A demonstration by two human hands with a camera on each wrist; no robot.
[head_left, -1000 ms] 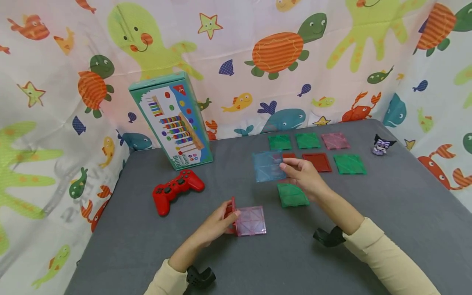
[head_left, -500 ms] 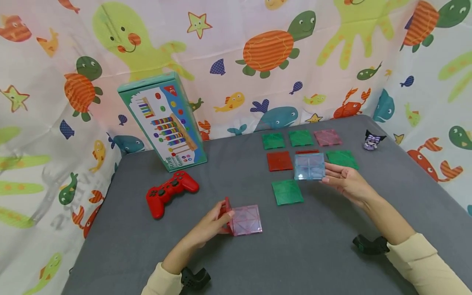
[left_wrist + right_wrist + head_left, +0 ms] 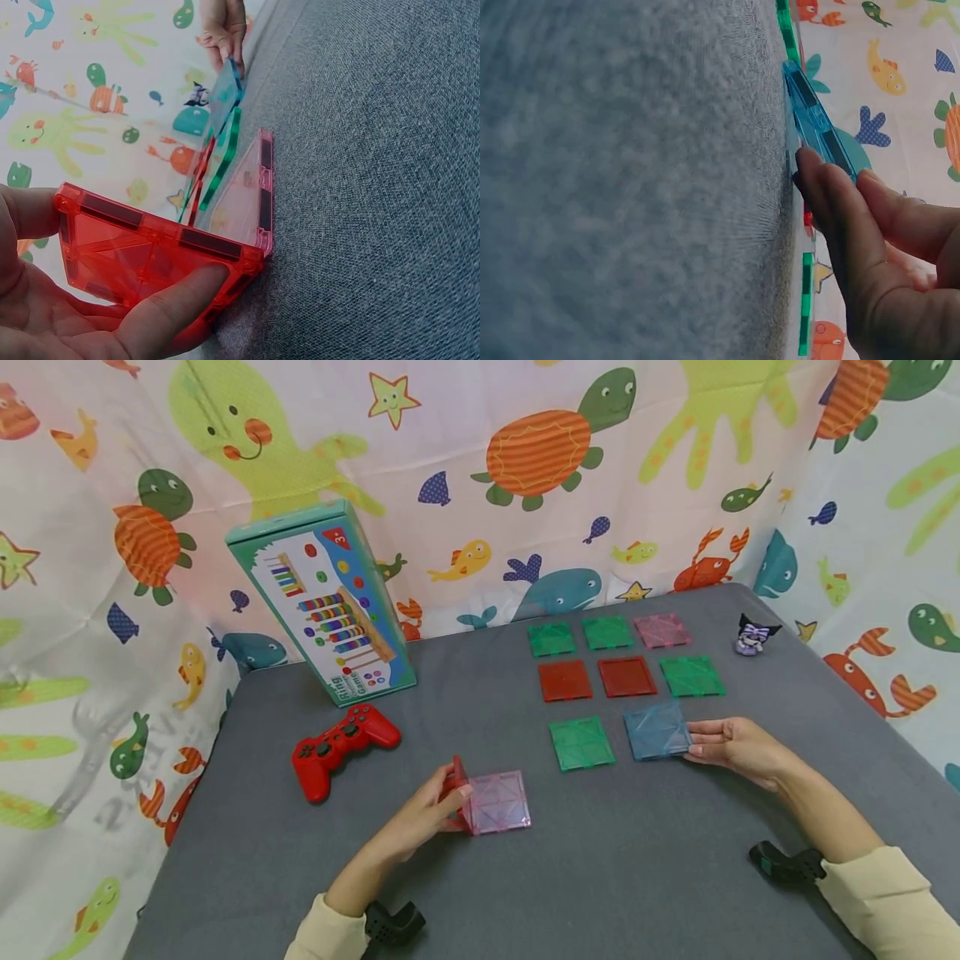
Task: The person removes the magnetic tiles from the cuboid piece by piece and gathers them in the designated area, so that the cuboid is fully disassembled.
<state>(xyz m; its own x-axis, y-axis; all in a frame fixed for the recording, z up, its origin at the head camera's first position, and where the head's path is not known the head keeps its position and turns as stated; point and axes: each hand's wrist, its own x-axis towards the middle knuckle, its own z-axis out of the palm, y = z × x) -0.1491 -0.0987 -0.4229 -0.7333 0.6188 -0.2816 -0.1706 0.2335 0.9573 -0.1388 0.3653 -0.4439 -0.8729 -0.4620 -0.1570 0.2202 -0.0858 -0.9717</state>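
Head view: left hand grips upright red tile, edge-on against flat pink tile on grey table; right hand pinches blue tile, tilted, beside green tile.

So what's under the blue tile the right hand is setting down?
Only grey table cloth shows around the blue tile, whose far edge is tilted up in the wrist views. The right hand fingers hold its near edge. No other tile shows through it.
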